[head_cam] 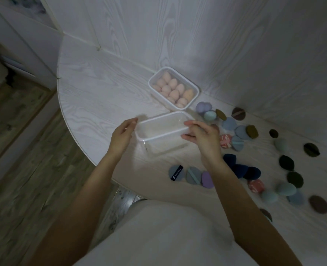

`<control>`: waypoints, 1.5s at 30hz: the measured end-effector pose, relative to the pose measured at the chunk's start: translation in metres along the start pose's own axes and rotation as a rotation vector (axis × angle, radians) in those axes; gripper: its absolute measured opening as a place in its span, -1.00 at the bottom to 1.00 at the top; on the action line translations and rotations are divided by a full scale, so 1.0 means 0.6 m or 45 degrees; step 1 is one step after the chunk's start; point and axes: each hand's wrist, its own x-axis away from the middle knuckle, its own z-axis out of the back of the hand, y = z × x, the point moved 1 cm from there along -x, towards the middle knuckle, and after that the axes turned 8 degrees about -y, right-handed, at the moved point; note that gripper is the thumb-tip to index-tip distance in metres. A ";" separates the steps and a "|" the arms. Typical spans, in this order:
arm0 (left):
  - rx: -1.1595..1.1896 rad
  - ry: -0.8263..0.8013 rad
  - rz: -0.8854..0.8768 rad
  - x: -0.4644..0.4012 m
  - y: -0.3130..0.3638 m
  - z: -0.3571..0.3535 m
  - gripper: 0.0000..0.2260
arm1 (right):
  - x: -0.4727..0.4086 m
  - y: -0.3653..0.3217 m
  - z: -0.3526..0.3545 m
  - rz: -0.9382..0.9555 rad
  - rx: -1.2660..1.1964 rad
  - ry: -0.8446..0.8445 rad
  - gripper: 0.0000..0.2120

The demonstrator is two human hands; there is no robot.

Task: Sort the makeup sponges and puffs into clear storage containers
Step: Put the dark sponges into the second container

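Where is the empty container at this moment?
In the head view the empty container sits mid-table between the left hand and right hand, just in front of the container of pink sponges.

The tabletop [101, 89] is whitish with a wood-grain pattern. Pale pink sponges [173, 89] fill a clear container [194, 88] with a white rim. Loose puffs are grey-blue [229, 123], navy [252, 172], olive [252, 131], purple [207, 179] and coral with white marks [225, 141].
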 end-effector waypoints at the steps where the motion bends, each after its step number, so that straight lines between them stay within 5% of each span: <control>1: 0.083 -0.010 0.096 0.003 -0.007 0.004 -0.75 | -0.001 -0.010 -0.006 -0.002 -0.070 0.002 -0.80; 6: 0.144 -0.135 0.177 0.021 -0.015 -0.001 -0.73 | -0.023 -0.032 -0.021 0.041 -0.151 -0.009 -0.81; 10: -0.246 -0.033 0.065 0.015 -0.009 -0.013 -0.47 | -0.060 -0.046 -0.014 0.118 0.187 -0.040 -0.76; 17: -0.456 0.053 -0.076 -0.005 -0.010 0.000 -0.49 | -0.154 -0.049 0.011 0.298 0.770 0.135 -0.82; 24: -0.515 0.148 -0.028 -0.025 -0.020 -0.005 -0.48 | -0.219 -0.002 0.029 0.024 0.603 0.237 -0.77; 28: -0.411 0.231 -0.054 -0.029 -0.018 -0.010 -0.52 | -0.199 -0.007 0.023 0.097 0.383 0.219 -0.68; 35: -0.670 0.240 -0.153 -0.017 -0.009 -0.028 -0.54 | -0.106 0.055 0.092 0.125 0.584 0.119 -0.78; 38: -0.782 0.310 -0.419 0.017 0.011 -0.050 -0.59 | -0.055 0.096 0.126 0.149 0.871 0.084 -0.82; 45: -0.817 -0.177 -0.843 0.061 0.049 -0.158 -0.70 | 0.027 0.191 0.181 0.198 1.480 -0.073 -0.73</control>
